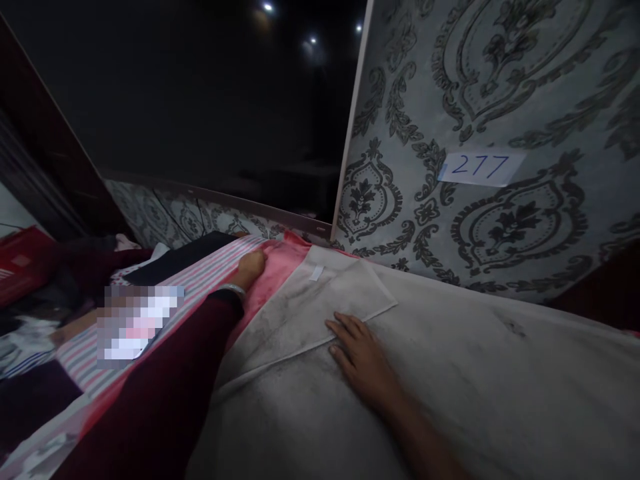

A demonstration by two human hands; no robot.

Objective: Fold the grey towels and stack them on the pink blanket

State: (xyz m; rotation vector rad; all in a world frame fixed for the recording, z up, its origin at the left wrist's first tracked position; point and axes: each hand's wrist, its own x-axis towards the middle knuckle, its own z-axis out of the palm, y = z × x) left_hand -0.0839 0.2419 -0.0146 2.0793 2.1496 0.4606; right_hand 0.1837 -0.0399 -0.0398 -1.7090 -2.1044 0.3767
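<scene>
A white, smudged cloth [450, 373] lies spread over a bed, with one corner folded over [325, 300]. My right hand [361, 353] rests flat on it, fingers stretched out toward the folded corner's edge. My left hand [250, 268], in a dark red sleeve with a bangle at the wrist, reaches to the far edge of a pink sheet [273, 280]. Its fingers curl into the pink fabric, partly hidden.
A grey damask-patterned wall [500, 87] rises behind the bed, with a paper label reading 217 [483, 167]. A dark panel [200, 100] fills the upper left. A striped pink and white cloth [210, 273] and piled clothes [60, 280] lie at left.
</scene>
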